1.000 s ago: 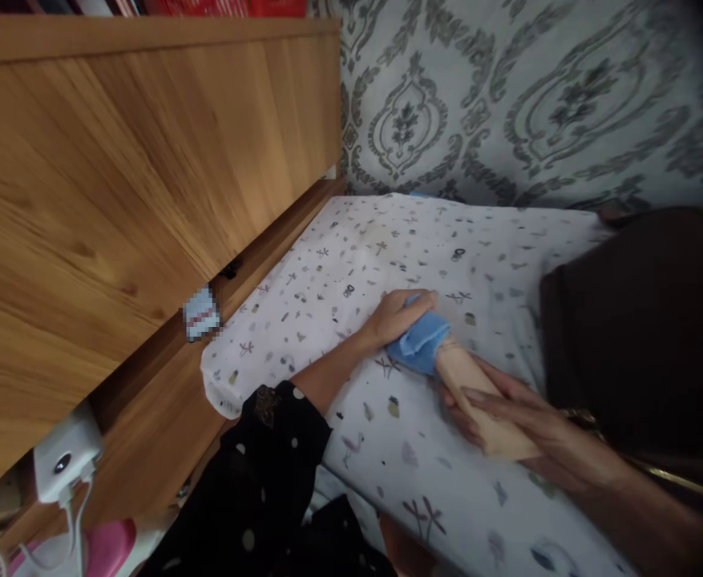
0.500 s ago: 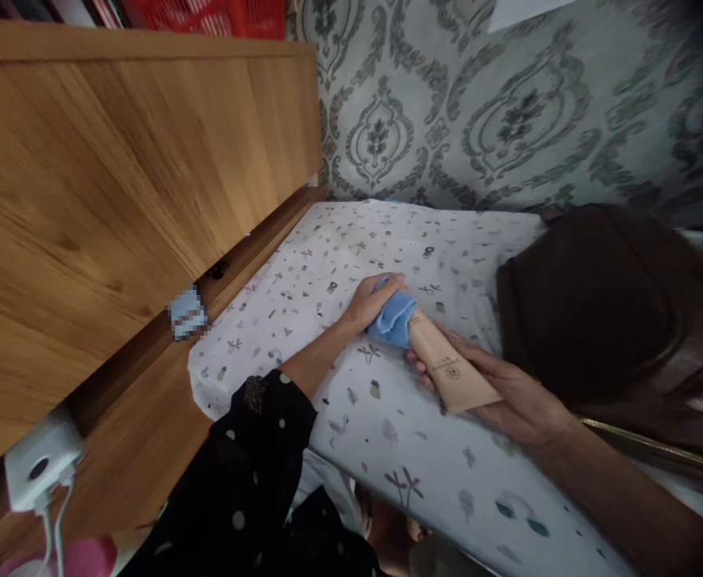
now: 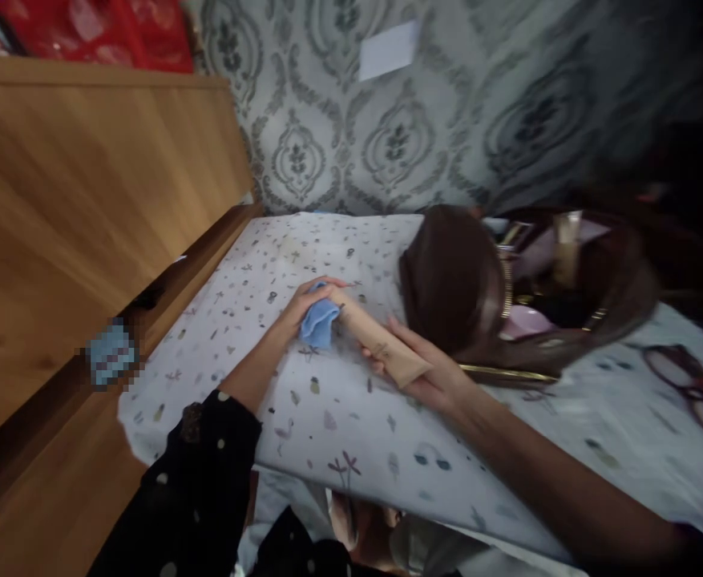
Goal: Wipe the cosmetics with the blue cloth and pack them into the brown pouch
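Observation:
A beige squeeze tube [image 3: 381, 340] with small dark print lies slantwise above the patterned white tablecloth [image 3: 339, 417]. My right hand [image 3: 432, 369] is wrapped round its wide flat end from below, with fingertips showing on the near side. At the tube's other end my left hand [image 3: 309, 303] is closed on a blue cloth [image 3: 320, 320], which hangs down under the fingers. That end of the tube meets the cloth and is partly covered by the left hand.
To the right stands an open brown handbag [image 3: 456, 280], holding a pink item [image 3: 525, 322] and other things. Eyeglasses [image 3: 693, 389] lie at the far right. A wooden cabinet [image 3: 104, 192] rises on the left, with a red basket [image 3: 98, 32] on top. Patterned wallpaper backs the table.
My view has swung to the right, bringing the handbag's opening and the eyeglasses into sight. Both hands still hold the tube and cloth; more of the tube's narrow end shows beside the cloth.

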Available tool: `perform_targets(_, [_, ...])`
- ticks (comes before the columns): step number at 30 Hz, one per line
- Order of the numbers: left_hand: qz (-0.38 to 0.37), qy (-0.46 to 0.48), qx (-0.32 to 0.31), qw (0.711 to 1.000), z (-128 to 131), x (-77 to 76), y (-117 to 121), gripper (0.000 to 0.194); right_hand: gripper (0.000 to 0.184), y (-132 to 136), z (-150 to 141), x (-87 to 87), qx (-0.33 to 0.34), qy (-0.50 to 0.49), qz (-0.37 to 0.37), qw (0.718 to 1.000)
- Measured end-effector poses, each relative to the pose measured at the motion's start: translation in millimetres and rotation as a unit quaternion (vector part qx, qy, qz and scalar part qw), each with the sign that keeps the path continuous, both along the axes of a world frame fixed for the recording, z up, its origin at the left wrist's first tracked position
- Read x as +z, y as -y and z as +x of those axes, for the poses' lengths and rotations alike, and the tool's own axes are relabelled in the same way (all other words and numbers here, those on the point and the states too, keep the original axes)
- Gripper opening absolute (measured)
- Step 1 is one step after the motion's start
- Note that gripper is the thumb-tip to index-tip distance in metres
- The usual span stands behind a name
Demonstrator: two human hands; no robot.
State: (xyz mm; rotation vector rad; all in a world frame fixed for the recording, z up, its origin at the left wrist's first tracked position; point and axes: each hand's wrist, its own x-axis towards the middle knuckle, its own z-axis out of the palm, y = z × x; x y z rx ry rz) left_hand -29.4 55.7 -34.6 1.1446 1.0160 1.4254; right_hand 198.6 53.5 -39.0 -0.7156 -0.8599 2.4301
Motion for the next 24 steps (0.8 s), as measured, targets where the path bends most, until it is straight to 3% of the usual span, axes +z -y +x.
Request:
perform_targets(3, [-0.025, -0.008, 0.036, 0.999, 1, -1.9, -4, 0.045, 0.016, -1, -3, -1.4, -0.024, -0.022, -0.048, 0.998])
perform_targets(5, [-0.029, -0.015, 0.038, 0.999, 3, -2.8, -5, 0.046, 0.009, 1, -4, -1.8, -0.043, -0.031, -0.028, 0.998])
perform_targets(10, [-0.037, -0.028, 0.036, 0.998, 9, -2.2, -2, 0.048, 0.026, 6, -4, -1.2, -0.023, -0.001, 0.032, 0.999])
perform_targets(15, [-0.042, -0.045, 0.022, 0.998, 10, 4.5, 4, 0.046, 0.031, 5, -3, -0.8, -0.003, 0.0, 0.057, 0.998])
perform_targets(20, [-0.021, -0.07, -0.017, 0.997, 4, 13.3, 11, 0.044, 0.037, 6, 0, 1.0, 0.006, -0.029, 0.059, 0.998])
perform_targets(24, [-0.039, -0.071, -0.019, 0.997, 0, 9.6, 8, 0.044, 0.044, 8, 0, 0.3, 0.021, -0.037, 0.064, 0.997])
